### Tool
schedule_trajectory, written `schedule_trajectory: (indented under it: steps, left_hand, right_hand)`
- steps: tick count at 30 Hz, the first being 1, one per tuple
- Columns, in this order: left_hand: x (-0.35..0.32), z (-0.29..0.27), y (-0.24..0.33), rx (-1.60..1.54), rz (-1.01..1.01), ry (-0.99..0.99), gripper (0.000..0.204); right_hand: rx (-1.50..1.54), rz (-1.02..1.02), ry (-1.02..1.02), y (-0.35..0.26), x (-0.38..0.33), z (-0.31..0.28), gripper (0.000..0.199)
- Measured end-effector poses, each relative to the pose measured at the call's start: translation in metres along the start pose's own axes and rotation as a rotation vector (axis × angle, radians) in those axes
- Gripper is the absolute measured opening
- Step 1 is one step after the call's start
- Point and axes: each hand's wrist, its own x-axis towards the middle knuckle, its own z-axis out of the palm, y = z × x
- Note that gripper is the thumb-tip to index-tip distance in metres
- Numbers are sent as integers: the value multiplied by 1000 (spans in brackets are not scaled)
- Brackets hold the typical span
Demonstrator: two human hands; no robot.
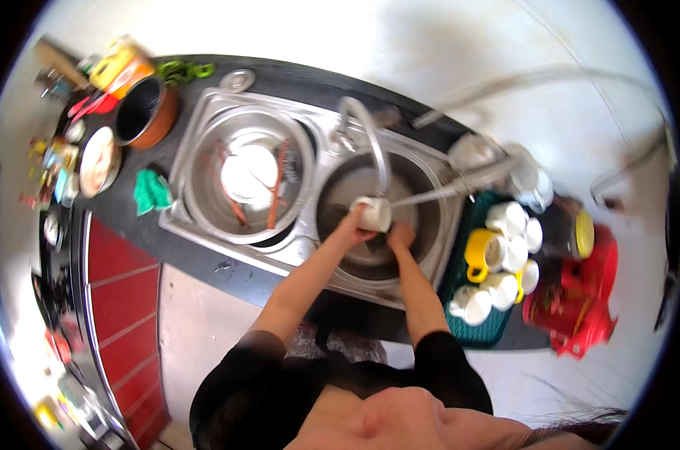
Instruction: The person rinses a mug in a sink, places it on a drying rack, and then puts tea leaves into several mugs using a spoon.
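A white mug [376, 215] is in my left hand [351, 227], its fingers wrapped round the side. The mug is over the right sink basin [340, 253], directly below the end of the curved faucet [371, 139]. Just right of the mug and a little lower, my right hand [401, 235] is down in the same basin. Its fingers are blurred and partly hidden, so what it holds, if anything, does not show. In the left basin sits a large metal bowl [197, 202] with a white dish [250, 172] and reddish-brown sticks inside.
Right of the sink, a green drying rack [463, 322] bears several white mugs and a yellow mug [484, 251]. Red containers [568, 311] and a yellow-lidded jar [583, 234] stand beyond it. On the left counter are a brown pot [160, 124] and a green cloth [151, 192].
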Motion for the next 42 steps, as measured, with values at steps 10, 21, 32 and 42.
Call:
schedule_trajectory:
  steps: [10, 21, 32, 42]
  left_hand:
    - [11, 1, 0, 128, 74, 14, 49]
    - [-28, 43, 4, 175, 221, 235, 44]
    - [-21, 45, 9, 253, 190, 196, 51]
    - [7, 28, 21, 602, 160, 89, 57]
  right_hand:
    - [1508, -72, -211, -33, -52, -53, 56]
    - [336, -967, 124, -25, -32, -31, 55]
    - [174, -937, 282, -29, -38, -37, 54]
    - [145, -1005, 196, -27, -53, -59, 34]
